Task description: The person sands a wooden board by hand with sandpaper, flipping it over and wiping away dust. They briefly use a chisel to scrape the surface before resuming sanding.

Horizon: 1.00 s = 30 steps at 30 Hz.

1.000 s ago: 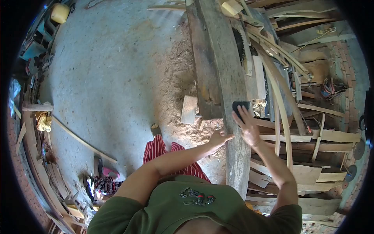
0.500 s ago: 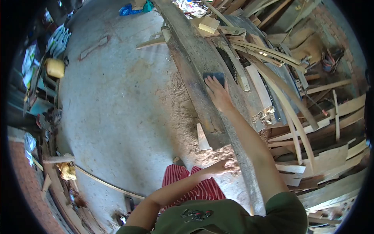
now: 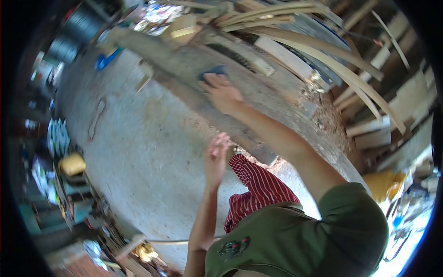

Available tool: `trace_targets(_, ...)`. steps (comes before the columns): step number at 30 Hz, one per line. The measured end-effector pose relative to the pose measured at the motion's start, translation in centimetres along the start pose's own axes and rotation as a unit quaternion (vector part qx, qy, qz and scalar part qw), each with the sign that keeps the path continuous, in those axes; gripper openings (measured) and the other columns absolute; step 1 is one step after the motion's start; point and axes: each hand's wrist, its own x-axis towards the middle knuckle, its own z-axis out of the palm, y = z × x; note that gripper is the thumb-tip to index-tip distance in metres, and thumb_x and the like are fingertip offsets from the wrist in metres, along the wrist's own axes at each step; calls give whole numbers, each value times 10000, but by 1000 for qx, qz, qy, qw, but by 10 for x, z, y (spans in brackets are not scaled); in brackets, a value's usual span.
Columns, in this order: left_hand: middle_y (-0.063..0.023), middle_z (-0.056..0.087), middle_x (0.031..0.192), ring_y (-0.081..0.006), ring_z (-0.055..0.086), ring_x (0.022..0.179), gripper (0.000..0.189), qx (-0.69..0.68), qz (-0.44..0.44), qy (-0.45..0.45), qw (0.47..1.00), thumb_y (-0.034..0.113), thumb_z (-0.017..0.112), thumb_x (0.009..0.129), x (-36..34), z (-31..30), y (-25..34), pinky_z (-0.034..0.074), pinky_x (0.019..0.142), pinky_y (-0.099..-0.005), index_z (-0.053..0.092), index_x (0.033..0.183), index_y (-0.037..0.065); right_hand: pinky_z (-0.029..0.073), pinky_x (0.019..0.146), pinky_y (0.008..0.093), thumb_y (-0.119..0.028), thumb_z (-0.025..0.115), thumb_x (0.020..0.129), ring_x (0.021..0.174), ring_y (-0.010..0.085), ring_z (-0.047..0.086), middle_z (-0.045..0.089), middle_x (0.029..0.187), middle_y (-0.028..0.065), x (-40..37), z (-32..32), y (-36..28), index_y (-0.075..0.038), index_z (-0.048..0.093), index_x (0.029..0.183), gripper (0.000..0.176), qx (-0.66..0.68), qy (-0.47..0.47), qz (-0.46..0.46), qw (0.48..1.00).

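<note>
A dark blue-grey square sheet (image 3: 213,71), which looks like sandpaper, lies on a long rough wooden plank (image 3: 277,108). My right hand (image 3: 222,94) is pressed on the sheet with its fingers stretched over it, arm reaching along the plank. Beyond the sheet, a toothed circular saw blade (image 3: 229,56) shows in a slot of the worktable. My left hand (image 3: 218,150) is raised in the air beside the plank's near side, fingers loosely bent, apart and a little blurred, with nothing seen in it.
Several long wooden strips (image 3: 318,44) are piled beyond the saw blade. A wood block (image 3: 183,30) sits at the worktable's far end. Sawdust (image 3: 334,120) lies around the near end. On the left stand a yellow jerrycan (image 3: 72,164) and cluttered shelving.
The view has turned, and the plank now slants more across it. My left hand has risen from low by my legs to beside the plank. My right hand stays on the dark sheet.
</note>
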Motion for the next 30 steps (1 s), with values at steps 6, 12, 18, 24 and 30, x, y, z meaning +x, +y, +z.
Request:
trace_targets(6,-142,623,1195,-228,623,1087,303,162,110,-27,980,146,530,998,89,-7,26,512,938,-368,556,1260,-3,214,1202,363,-100,484,896,1435,271,314,363,1525,161,-52,-26,15,26,397,1425,551,-15,20,63,998)
trace_targets(12,-178,361,1505,-381,288,1413,574,682,280,-122,664,432,513,977,158,1,45,191,1150,-560,443,1419,73,198,1208,420,57,556,762,1451,271,276,322,1539,190,-209,-77,33,22,377,1447,709,-81,19,281,956)
trace_targets(18,-203,140,1594,-354,136,1478,847,738,225,-164,614,624,354,968,165,4,16,136,1144,-615,157,1534,25,134,1221,394,-95,492,880,1482,281,182,251,1571,192,-72,-45,33,37,358,1451,601,-88,-38,221,970)
trace_targets(24,-178,69,1610,-321,64,1495,881,748,177,-174,615,670,275,960,165,6,20,99,1146,-636,74,1546,43,187,1213,383,-9,489,854,1452,280,267,287,1554,187,-139,-75,38,26,337,1460,626,-109,-66,288,949)
trace_targets(30,-166,53,1615,-307,40,1499,897,733,164,-174,637,678,320,948,168,5,19,74,1148,-638,72,1550,61,239,1199,376,-41,488,851,1439,278,301,310,1551,163,-322,-116,37,-12,383,1448,606,-50,94,583,806)
